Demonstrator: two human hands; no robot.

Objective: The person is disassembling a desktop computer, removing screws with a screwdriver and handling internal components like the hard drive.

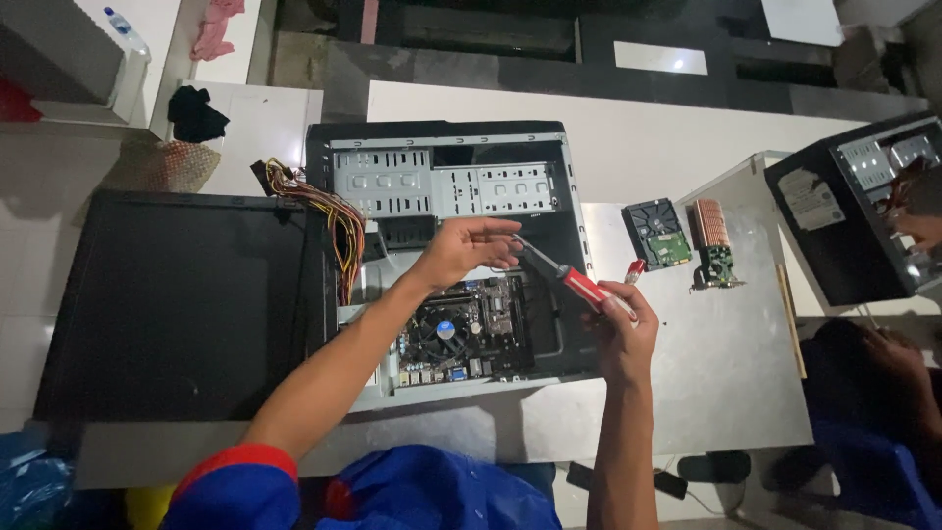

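Grey table (726, 373): right hand (620, 329) grips red screwdriver (581, 285).

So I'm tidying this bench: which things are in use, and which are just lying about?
In use: screwdriver in right hand; left hand at its tip; open PC case.
Lying about: hard drive; graphics card; side panel; second case.

One head-worn camera looks steeply down from close above the table (726, 393); the open computer case (451, 255) fills the centre, another case (854, 216) at two o'clock.
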